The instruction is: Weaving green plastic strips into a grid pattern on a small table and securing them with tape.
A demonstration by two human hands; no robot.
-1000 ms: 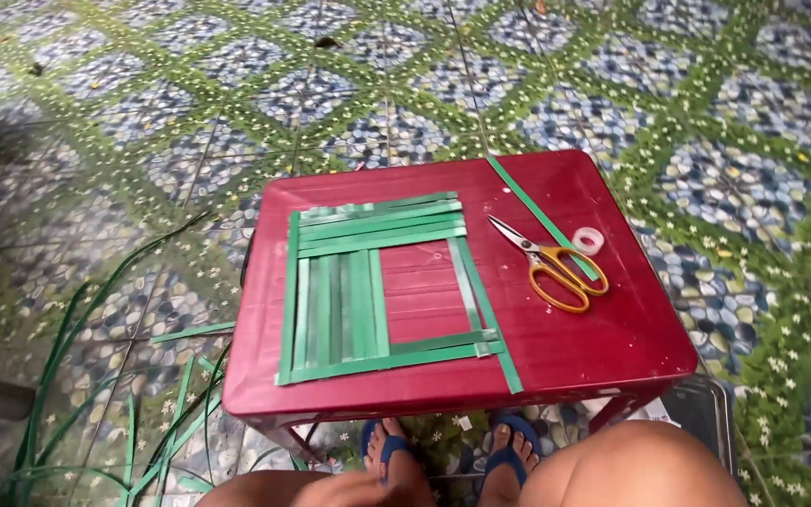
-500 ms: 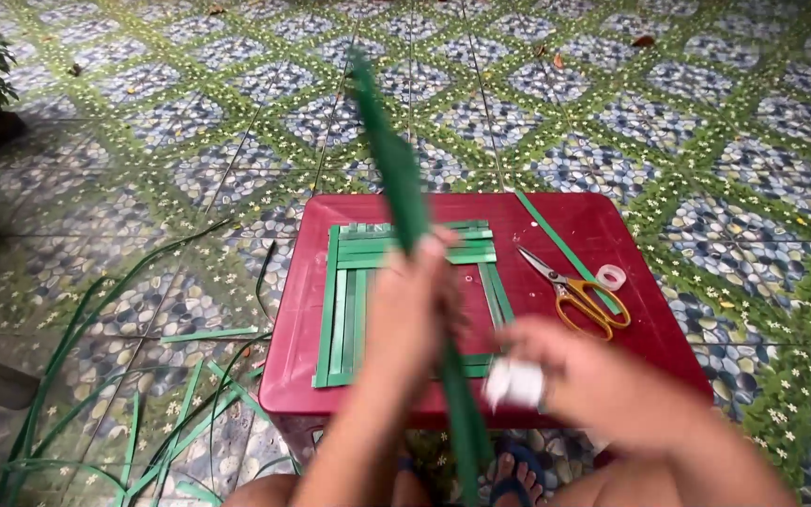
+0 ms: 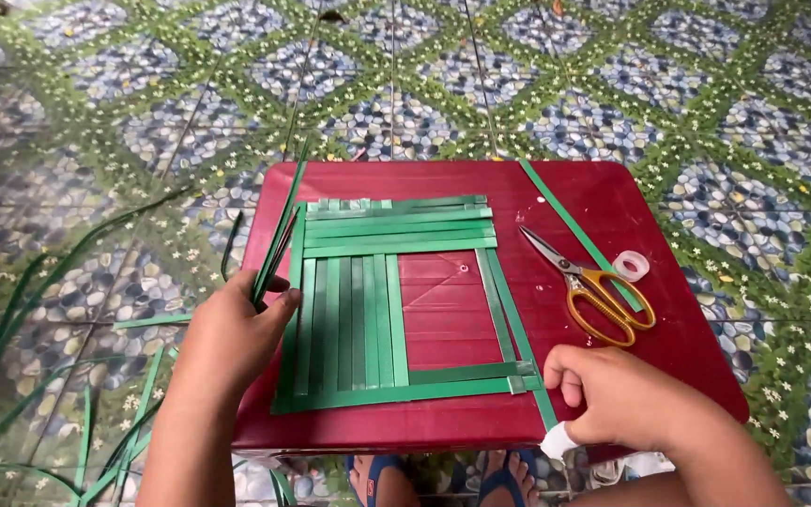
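Where floral tiles [image 3: 556, 84] spread, a red table [image 3: 668, 319] amid leaves [image 3: 39, 310].

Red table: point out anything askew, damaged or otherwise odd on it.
Little stands out. The woven leaf frame is unfinished, with bare red table showing through its middle. One loose leaf strip lies diagonally under the yellow-handled scissors, beside a tape roll. The left hand holds leaf strips. Nothing looks damaged.

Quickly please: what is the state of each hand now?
Left hand: closed on green leaf strip.
Right hand: closed, small white thing under it.
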